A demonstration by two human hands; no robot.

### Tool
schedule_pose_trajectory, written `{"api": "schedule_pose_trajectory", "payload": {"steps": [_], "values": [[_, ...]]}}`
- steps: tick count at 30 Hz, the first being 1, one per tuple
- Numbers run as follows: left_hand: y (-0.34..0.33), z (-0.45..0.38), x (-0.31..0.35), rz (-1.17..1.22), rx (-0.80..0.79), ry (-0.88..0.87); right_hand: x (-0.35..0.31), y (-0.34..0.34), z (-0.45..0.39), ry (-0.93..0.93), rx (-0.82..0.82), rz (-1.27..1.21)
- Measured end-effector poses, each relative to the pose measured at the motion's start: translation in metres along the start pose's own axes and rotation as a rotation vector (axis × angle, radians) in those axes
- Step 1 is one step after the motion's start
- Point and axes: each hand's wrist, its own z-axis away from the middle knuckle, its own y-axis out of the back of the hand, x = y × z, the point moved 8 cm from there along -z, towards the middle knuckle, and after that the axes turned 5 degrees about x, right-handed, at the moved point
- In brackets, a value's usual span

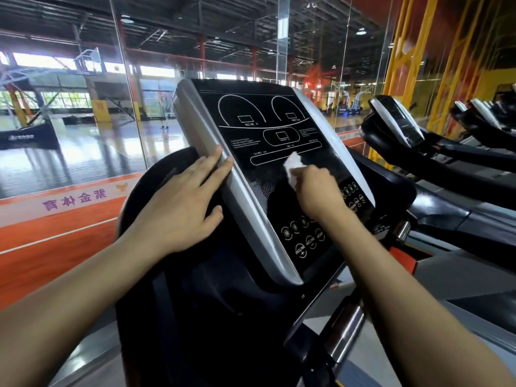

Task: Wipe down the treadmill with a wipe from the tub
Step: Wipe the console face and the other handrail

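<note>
The treadmill's black console panel with a silver frame fills the middle of the view, tilted toward me. My right hand grips a crumpled white wipe and presses it against the panel's middle, just above the button rows. A damp smear shows on the panel left of the wipe. My left hand rests flat with straight fingers on the silver left edge of the console, fingertips on the frame. The tub is not in view.
A glass wall stands behind the console, with a sports hall beyond. More treadmills line up to the right. A chrome handlebar post runs below the console. An orange floor lies at the left.
</note>
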Motion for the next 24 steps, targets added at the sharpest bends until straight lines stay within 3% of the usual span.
{"api": "schedule_pose_trajectory", "payload": {"steps": [5,13,17,19,24], "values": [[0.001,0.0,0.001,0.009,0.015,-0.015,-0.065,0.01,0.092,0.381,0.06,-0.262],[0.0,-0.001,0.001,-0.006,0.026,-0.024,0.0,-0.022,0.142,0.272,0.077,-0.235],[0.0,-0.001,0.001,-0.004,0.026,-0.024,0.064,-0.023,0.109,-0.07,0.131,-0.197],[0.0,-0.002,0.001,-0.007,0.025,-0.024,0.067,-0.017,0.098,-0.14,0.174,-0.277],[-0.002,-0.003,-0.003,-0.01,0.035,-0.031,-0.005,0.005,0.126,0.223,0.222,-0.365]]}}
